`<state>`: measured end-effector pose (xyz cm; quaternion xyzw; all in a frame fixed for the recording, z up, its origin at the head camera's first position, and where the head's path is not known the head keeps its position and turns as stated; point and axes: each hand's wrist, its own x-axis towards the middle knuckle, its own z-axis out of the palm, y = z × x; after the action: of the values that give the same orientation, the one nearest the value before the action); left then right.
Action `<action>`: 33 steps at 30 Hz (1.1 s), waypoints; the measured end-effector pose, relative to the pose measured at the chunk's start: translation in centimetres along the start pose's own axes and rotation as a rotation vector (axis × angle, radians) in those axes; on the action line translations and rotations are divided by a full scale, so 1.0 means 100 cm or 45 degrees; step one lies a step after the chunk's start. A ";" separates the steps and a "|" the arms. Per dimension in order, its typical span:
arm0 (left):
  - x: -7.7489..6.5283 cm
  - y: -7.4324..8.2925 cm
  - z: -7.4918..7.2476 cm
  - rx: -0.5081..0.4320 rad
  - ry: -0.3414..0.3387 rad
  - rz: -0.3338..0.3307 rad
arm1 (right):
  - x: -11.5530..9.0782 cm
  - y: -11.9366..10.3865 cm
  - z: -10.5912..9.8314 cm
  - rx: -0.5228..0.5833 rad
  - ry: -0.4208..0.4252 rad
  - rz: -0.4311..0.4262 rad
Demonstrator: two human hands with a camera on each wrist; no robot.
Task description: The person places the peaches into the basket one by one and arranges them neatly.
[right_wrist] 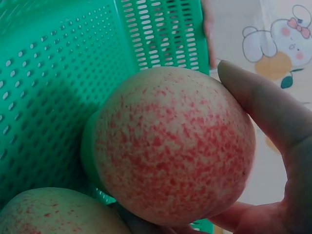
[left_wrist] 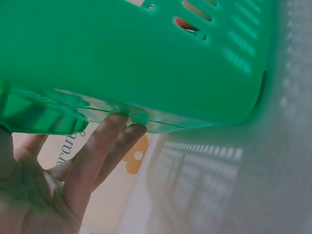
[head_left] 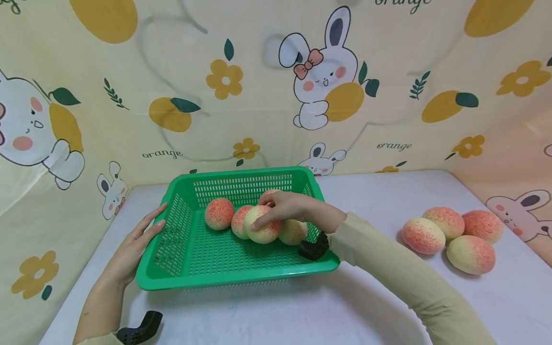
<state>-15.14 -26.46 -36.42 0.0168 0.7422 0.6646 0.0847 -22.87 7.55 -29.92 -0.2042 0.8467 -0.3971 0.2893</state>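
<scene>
A green plastic basket [head_left: 207, 275] with slotted walls stands on the table. My left hand [head_left: 133, 247] holds its left rim, and in the left wrist view straight fingers [left_wrist: 105, 141] touch the outer wall. Inside the basket, my right hand [head_left: 291, 207] grips a pale peach with red speckles [head_left: 260, 230], thumb on the near side. The right wrist view shows this peach [right_wrist: 175, 146] close up, with the thumb [right_wrist: 258, 97] along it. Around it lie a redder peach [head_left: 219, 213], a partly covered peach [head_left: 239, 223], a yellowish peach [head_left: 294, 233] and one behind the hand.
To the right of the basket, several peaches [head_left: 471, 255] sit grouped on the white table [head_left: 366, 306]. A printed cloth [head_left: 258, 120] with rabbits and oranges hangs behind. Black curved devices [head_left: 314, 247] are on both wrists.
</scene>
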 end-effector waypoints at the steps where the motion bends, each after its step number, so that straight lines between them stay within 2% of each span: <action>1: 0.000 0.000 0.000 -0.001 -0.001 0.003 | 0.000 0.000 0.000 -0.014 0.000 0.003; 11: -0.001 -0.001 0.001 0.019 0.006 -0.019 | 0.003 -0.004 -0.001 -0.192 -0.024 0.033; 17: -0.001 -0.002 0.002 0.019 0.004 -0.019 | 0.003 -0.005 0.000 -0.218 -0.032 0.039; 23: -0.002 -0.002 0.001 0.020 0.017 -0.024 | 0.009 -0.006 0.005 -0.245 -0.211 -0.030; 25: -0.002 -0.002 0.001 0.028 0.019 -0.028 | 0.011 -0.006 0.008 -0.245 -0.290 -0.024; 28: -0.002 -0.002 0.001 0.040 0.021 -0.035 | 0.011 -0.004 0.011 -0.248 -0.352 0.012; 33: -0.002 -0.001 0.002 0.036 0.021 -0.035 | 0.011 -0.002 0.013 -0.197 -0.334 0.003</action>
<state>-14.93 -26.32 -36.56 0.0024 0.7525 0.6528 0.0872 -22.80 6.13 -30.80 -0.2751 0.8299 -0.3003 0.3812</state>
